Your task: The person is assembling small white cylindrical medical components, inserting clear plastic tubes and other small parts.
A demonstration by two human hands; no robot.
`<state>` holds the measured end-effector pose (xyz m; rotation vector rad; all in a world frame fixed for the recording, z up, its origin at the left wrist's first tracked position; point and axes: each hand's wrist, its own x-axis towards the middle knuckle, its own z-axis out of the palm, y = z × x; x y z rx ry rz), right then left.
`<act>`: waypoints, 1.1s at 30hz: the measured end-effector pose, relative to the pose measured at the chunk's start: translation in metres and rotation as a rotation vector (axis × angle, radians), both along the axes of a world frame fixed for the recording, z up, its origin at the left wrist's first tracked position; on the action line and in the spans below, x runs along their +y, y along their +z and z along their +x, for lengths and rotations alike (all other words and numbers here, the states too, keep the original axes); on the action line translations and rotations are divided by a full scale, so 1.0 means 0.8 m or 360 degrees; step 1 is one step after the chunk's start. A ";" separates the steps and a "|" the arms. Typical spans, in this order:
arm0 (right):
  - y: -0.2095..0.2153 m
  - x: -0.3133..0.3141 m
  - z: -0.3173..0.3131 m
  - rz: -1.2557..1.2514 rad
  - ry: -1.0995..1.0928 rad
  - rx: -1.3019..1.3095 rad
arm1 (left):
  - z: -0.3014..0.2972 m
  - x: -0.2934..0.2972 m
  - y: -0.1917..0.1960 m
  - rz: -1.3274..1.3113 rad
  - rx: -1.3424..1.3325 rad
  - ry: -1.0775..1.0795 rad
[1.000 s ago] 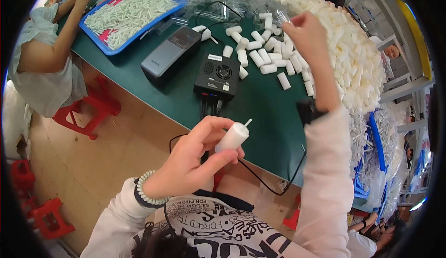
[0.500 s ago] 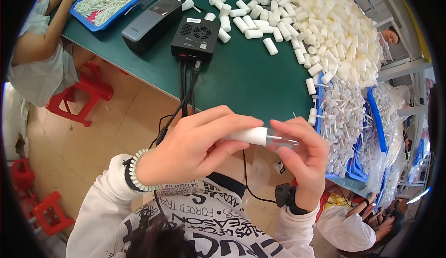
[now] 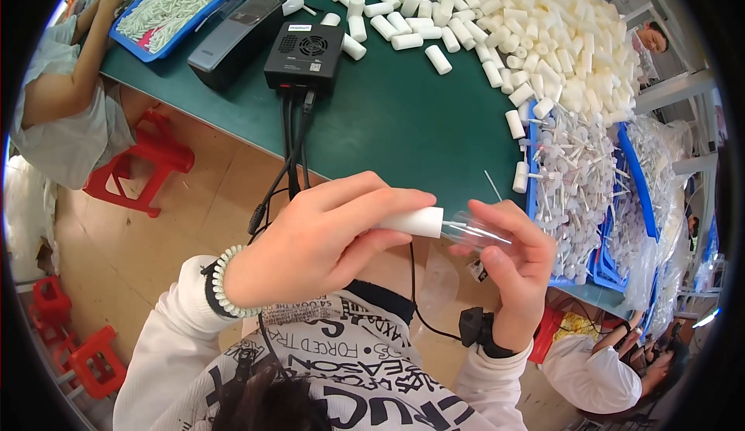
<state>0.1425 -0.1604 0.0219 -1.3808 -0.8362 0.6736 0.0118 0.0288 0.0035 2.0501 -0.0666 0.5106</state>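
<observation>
My left hand (image 3: 310, 237) grips a white cylindrical cap (image 3: 419, 221) from above, thumb on the near side. A thin white stem runs from the cap's right end into a transparent tube (image 3: 469, 231), whose rim meets or nearly meets the cap. Around the tube's right part curl the fingers and thumb of my right hand (image 3: 512, 241). Both pieces lie almost level, just off the table's near edge. Beyond my right hand a blue tray (image 3: 531, 175) holds many stemmed pieces (image 3: 574, 190); a loose thin stick (image 3: 493, 185) lies left of it.
White cylinders (image 3: 543, 27) are heaped across the green table (image 3: 411, 128). A black box (image 3: 304, 57) with cables and a grey power bank (image 3: 235, 39) stand at the left, near a blue tray of small pale pieces (image 3: 182, 0). Red stools (image 3: 143, 163) and co-workers flank the table.
More of the transparent tube shows between my hands, as my right hand has shifted slightly right along it. The left hand keeps its hold on the cap. The whole view has shifted slightly.
</observation>
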 end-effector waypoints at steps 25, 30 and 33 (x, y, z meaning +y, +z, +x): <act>-0.022 0.004 -0.003 -0.0163 -0.0012 -0.0144 | 0.003 0.005 -0.010 0.0399 -0.0104 0.0017; -0.022 0.003 -0.005 -0.0233 0.0017 0.0194 | 0.003 0.009 -0.002 0.0654 -0.0163 0.0054; -0.030 0.000 0.002 -0.0148 0.0102 0.0595 | 0.004 0.009 -0.004 0.0773 -0.0182 0.0046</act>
